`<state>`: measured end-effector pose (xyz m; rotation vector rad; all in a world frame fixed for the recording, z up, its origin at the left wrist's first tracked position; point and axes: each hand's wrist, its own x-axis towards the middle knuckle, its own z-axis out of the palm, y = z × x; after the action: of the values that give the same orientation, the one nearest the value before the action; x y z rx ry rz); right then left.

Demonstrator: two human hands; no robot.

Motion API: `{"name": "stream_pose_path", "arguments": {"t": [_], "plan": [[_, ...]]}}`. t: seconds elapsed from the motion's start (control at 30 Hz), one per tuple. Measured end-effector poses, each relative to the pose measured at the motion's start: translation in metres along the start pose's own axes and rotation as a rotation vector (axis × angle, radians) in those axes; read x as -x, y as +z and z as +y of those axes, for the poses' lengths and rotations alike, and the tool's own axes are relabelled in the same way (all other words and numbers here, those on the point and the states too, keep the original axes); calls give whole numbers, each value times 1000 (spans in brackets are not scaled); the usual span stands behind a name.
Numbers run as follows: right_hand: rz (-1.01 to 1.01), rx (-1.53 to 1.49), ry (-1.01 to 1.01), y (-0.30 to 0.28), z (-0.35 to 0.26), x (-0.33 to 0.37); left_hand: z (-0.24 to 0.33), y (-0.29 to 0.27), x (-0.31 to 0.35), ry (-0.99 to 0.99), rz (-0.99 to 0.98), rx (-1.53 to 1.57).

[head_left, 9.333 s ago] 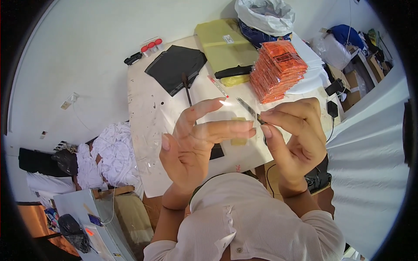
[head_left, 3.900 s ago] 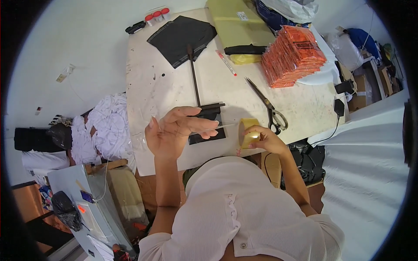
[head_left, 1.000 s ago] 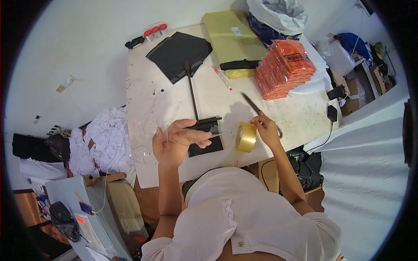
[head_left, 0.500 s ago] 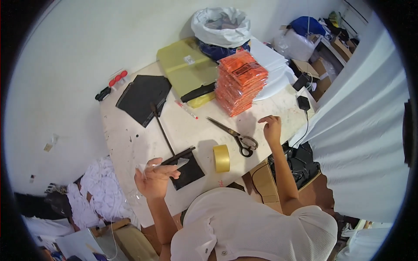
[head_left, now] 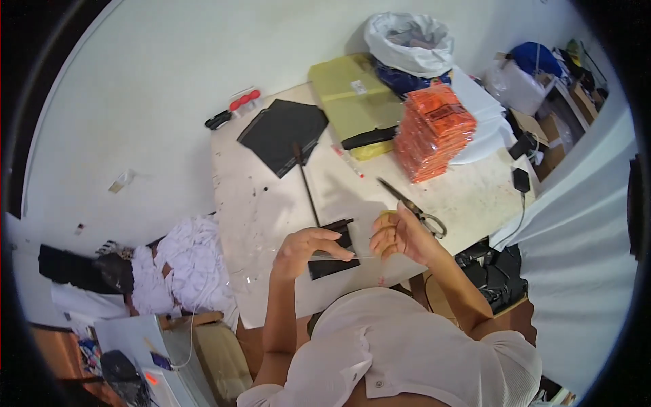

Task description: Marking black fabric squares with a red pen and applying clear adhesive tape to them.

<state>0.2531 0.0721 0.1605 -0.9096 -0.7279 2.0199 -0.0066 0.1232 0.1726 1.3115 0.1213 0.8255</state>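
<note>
My left hand (head_left: 302, 251) is over the table's near edge, its thumb and fingers closed on a clear, thin plastic strip (head_left: 359, 257). The strip reaches across toward my right hand (head_left: 401, 239), whose fingers are loosely curled and apart; whether they touch it I cannot tell. Below the strip lies a black folded piece (head_left: 333, 268), with a dark thin rod (head_left: 310, 193) running away from it. A yellow tape roll (head_left: 388, 213) is mostly hidden behind my right hand. The scissors (head_left: 411, 205) lie just beyond that hand.
Farther back are black sheets (head_left: 285, 136), a red-and-white marker (head_left: 348, 163), a yellow package (head_left: 352, 102), a stack of orange bagged packets (head_left: 434, 132) and a white sack (head_left: 410, 47). White cloth (head_left: 186, 264) is heaped left of the table (head_left: 251, 224); a white curtain (head_left: 576, 224) hangs at right.
My right hand has come in from the right side to beside the tape roll, near my left hand. The clear strip now spans the gap between them. The whole view has shifted, too.
</note>
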Motion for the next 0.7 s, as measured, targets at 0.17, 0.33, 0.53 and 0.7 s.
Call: {"name": "stream_pose_path", "arguments": {"t": [0.17, 0.33, 0.53, 0.7], "plan": [[-143, -40, 118, 38, 5, -19, 8, -6, 19, -18, 8, 0], [-205, -2, 146, 47, 10, -33, 22, -12, 28, -93, -72, -199], [-8, 164, -43, 27, 33, -42, 21, -15, 49, -203, 47, -269], [160, 193, -225, 16, 59, -44, 1, -25, 68, -286, 209, -498]]}}
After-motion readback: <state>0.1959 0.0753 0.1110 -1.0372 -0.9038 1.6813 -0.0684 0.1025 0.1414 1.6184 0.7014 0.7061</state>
